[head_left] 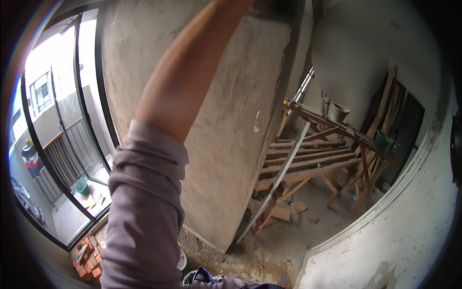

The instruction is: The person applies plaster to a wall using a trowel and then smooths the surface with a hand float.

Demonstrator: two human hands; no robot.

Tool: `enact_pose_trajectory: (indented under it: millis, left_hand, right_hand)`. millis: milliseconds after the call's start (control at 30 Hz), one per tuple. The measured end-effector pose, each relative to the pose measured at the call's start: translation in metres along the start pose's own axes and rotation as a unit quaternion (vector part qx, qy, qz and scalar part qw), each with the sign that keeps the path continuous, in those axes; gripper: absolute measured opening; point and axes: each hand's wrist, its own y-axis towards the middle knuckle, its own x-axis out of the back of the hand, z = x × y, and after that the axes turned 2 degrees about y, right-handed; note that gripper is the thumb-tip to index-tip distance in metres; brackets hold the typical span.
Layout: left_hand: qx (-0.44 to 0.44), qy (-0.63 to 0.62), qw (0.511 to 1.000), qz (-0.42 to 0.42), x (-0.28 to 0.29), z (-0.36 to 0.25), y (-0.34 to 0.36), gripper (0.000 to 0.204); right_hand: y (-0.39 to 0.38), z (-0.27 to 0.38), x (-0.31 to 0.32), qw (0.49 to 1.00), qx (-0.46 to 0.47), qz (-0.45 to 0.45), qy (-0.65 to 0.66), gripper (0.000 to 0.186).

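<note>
- Wall point(221, 149) stands central, rising to twelve o'clock: grey plaster looks mostly spread, though its edge point(275, 91) toward one is ragged and a pale patch point(256, 122) unsmoothed.
- Left arm point(187, 77) crosses it; left hand's beyond twelve, so I can't tell its fingers' grip. Right hand's out of sight too.
- Eight o'clock: blocky orange bricks point(87, 262). Between two and three: rough timber worktop point(308, 114), round bucket point(338, 113).

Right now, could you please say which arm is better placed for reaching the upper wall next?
Probably the left arm: it stretches up in front of the wall, though its hand is out of view. The right arm does not show.
</note>
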Motion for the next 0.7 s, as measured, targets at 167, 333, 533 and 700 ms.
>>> enact_pose_trajectory:
  millis: [167, 333, 533, 700]
  left_hand:
    - [-0.01, 0.054, 0.998, 0.001, -0.035, 0.025, -0.073, 0.046]
    - [-0.004, -0.038, 0.998, 0.045, -0.04, 0.045, -0.307, 0.061]
    - [0.169, 0.002, 0.951, 0.258, 0.0, 0.068, -0.538, 0.06]
    - [0.35, -0.229, 0.899, 0.13, 0.045, 0.1, -0.596, 0.053]
  right_hand:
    - [-0.013, -0.027, -0.014, 1.0, -0.01, 0.009, -0.024, 0.055]
    - [0.006, -0.049, -0.039, 0.977, 0.115, 0.046, -0.174, 0.055]
    - [0.027, -0.078, -0.059, 0.974, 0.159, -0.082, -0.137, 0.053]
    - [-0.105, 0.047, 0.053, 0.957, 0.135, -0.218, 0.139, 0.053]
